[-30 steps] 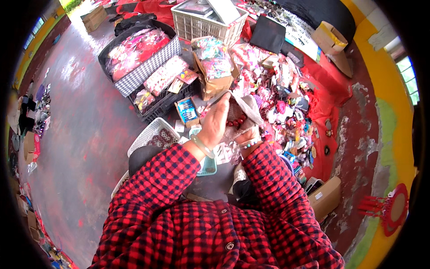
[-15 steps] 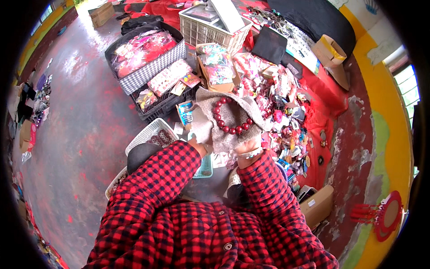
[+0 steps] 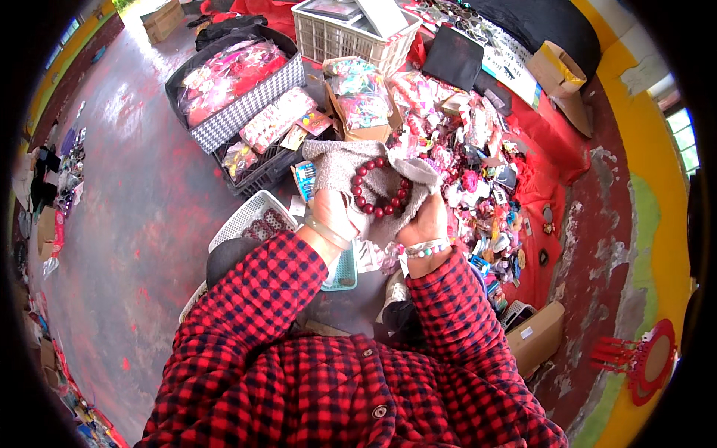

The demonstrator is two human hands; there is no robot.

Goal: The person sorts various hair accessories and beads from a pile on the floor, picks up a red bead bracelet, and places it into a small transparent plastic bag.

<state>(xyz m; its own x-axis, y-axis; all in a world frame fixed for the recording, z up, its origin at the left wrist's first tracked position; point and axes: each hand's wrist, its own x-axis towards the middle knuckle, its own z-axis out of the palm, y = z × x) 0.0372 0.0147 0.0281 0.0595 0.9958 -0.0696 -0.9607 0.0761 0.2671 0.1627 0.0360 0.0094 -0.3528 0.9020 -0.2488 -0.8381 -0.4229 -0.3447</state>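
Observation:
A dark red bead bracelet lies as a loop on a grey-beige cloth held up in front of me. My left hand grips the cloth's near left side, its fingers mostly tucked behind or under the fabric. At the right side my right hand is closed on the cloth, the fingers partly covered by it. The beads rest between the two hands, with folds of cloth rising around them. Both wrists wear bracelets of their own.
Beyond the cloth stand a cardboard box of packets, a houndstooth bin and a white crate. A heap of small accessories covers the red sheet at right. White and turquoise baskets sit below my hands.
My left hand has come up and further onto the cloth, showing more of itself. The right hand has shifted slightly right, and the cloth now folds up more around the bracelet.

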